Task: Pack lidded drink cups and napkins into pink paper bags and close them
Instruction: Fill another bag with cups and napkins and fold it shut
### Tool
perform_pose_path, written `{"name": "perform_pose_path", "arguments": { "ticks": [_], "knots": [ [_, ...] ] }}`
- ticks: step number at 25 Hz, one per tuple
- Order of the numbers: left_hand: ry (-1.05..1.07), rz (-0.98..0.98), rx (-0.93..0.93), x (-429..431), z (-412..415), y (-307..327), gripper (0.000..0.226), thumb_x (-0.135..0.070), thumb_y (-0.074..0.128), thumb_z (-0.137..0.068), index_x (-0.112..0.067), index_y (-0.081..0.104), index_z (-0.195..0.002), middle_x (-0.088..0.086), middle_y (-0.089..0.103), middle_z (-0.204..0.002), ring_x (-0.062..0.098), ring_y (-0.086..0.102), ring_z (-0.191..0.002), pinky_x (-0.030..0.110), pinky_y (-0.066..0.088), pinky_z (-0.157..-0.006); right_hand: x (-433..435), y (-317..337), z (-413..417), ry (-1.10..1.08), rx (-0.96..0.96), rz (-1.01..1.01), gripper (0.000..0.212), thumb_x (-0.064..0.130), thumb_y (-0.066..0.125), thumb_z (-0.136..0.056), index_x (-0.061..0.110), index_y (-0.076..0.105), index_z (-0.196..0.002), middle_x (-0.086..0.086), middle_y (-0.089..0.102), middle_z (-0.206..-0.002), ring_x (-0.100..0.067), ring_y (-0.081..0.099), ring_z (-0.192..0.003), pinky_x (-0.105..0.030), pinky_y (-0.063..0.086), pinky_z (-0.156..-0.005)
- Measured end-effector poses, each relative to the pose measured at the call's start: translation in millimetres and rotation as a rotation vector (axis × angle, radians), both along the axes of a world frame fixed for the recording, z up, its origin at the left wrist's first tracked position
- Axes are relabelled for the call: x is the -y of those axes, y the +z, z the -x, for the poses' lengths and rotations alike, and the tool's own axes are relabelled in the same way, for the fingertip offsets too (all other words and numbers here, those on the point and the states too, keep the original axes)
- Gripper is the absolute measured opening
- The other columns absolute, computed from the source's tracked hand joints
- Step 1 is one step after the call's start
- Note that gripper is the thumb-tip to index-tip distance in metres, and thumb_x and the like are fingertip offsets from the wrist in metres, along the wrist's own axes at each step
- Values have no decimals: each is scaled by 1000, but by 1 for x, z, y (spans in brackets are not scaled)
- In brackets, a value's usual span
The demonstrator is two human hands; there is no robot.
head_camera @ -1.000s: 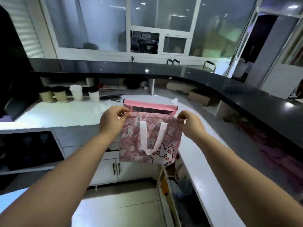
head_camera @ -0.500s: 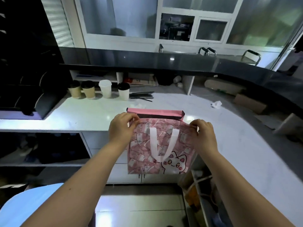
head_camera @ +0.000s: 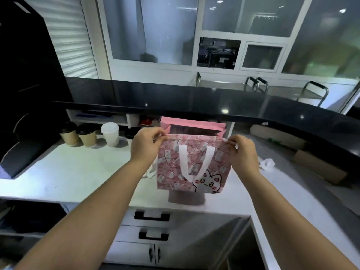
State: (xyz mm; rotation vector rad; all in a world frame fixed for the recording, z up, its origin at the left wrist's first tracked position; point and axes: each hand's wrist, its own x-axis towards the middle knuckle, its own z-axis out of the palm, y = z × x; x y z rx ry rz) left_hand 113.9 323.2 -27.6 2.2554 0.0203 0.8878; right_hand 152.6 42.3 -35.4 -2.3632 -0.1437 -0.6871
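A pink paper bag (head_camera: 192, 164) with a white handle and a cat print hangs just above the white counter (head_camera: 78, 172), its mouth held open. My left hand (head_camera: 145, 145) pinches the near top rim at the bag's left corner. My right hand (head_camera: 242, 152) pinches the same rim at the right corner. At the back left of the counter stand two brown cups with black lids (head_camera: 78, 134), a white lidded cup (head_camera: 110, 134) and a fourth black-lidded cup (head_camera: 130, 133), partly hidden behind my left hand.
A raised black bar top (head_camera: 194, 102) runs along the back and curves right. A crumpled white paper (head_camera: 267, 164) and brown cardboard boxes (head_camera: 319, 168) lie at the right. A dark stand (head_camera: 25, 114) fills the left. Drawers sit below the counter edge.
The bag has moved forward from in front of the counter edge to over the counter top. Both hands keep their pinch on the rim. The camera has moved closer to the counter.
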Motion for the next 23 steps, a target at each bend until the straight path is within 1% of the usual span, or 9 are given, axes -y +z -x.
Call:
{"name": "perform_pose_path", "arguments": {
  "ticks": [2, 5, 7, 10, 12, 14, 18, 20, 23],
  "knots": [
    [26, 20, -75, 6, -30, -14, 7, -26, 74, -82, -24, 72, -88, -9, 64, -85, 13, 58, -82, 24, 45, -65, 3, -12, -32, 28, -28, 17, 18, 4, 56, -90, 19, 63, -98, 14, 51, -87, -15, 48, -93, -27, 39, -71],
    [9, 39, -184, 12, -49, -43, 10, -21, 72, -84, -19, 72, -93, -2, 67, -92, 19, 61, -89, 39, 52, -78, 9, -41, -55, 68, -99, 149, 15, 13, 59, -91, 17, 63, -106, 1, 63, -101, -18, 49, -95, -26, 38, -74],
    [0, -25, -174, 11, -53, -54, 14, -22, 71, -86, -19, 71, -100, -2, 68, -98, 20, 61, -95, 38, 51, -82, 17, -53, -59, 94, -78, 176, 23, 17, 64, -89, 16, 63, -113, -2, 65, -108, -20, 51, -100, -27, 40, -79],
    [-35, -110, -90, 12, -65, -45, 20, -28, 68, -86, -21, 69, -105, -5, 65, -104, 16, 58, -99, 32, 49, -83, 15, -35, -75, 105, 12, 209, 36, 25, 71, -84, 18, 63, -118, 1, 64, -114, -21, 50, -106, -33, 44, -87],
    [-15, -138, -56, 15, -77, -29, 20, -32, 67, -87, -23, 68, -104, -7, 64, -104, 12, 55, -100, 27, 47, -82, 1, -13, -86, 171, 67, 233, 34, 26, 70, -85, 19, 64, -118, 1, 64, -114, -21, 49, -108, -33, 42, -90],
    [48, -183, -47, 16, -89, -15, 20, -31, 66, -87, -22, 68, -106, -6, 64, -105, 13, 54, -100, 28, 46, -82, -21, 4, -93, 256, 108, 268, 32, 22, 69, -85, 19, 65, -117, 2, 65, -113, -21, 50, -109, -34, 41, -93],
    [204, -339, -157, -5, -103, 7, 25, -25, 62, -87, -23, 65, -112, 0, 64, -110, 23, 53, -106, 37, 43, -85, -80, 14, -104, 389, 54, 352, 32, 22, 67, -86, 23, 64, -118, 3, 63, -117, -22, 48, -113, -39, 42, -95],
    [259, -402, -211, -26, -102, 13, 29, -27, 61, -86, -26, 63, -114, 0, 63, -112, 24, 52, -108, 39, 41, -87, -109, 15, -107, 456, 38, 361, 32, 23, 65, -87, 23, 63, -119, 3, 62, -120, -22, 46, -115, -39, 41, -95],
    [327, -444, -243, -63, -93, 13, 27, -30, 61, -83, -26, 63, -110, -1, 62, -108, 26, 51, -107, 39, 37, -86, -149, 19, -110, 510, 52, 355, 35, 23, 65, -87, 24, 61, -122, 2, 61, -122, -22, 44, -117, -39, 40, -97]
  ]
}}
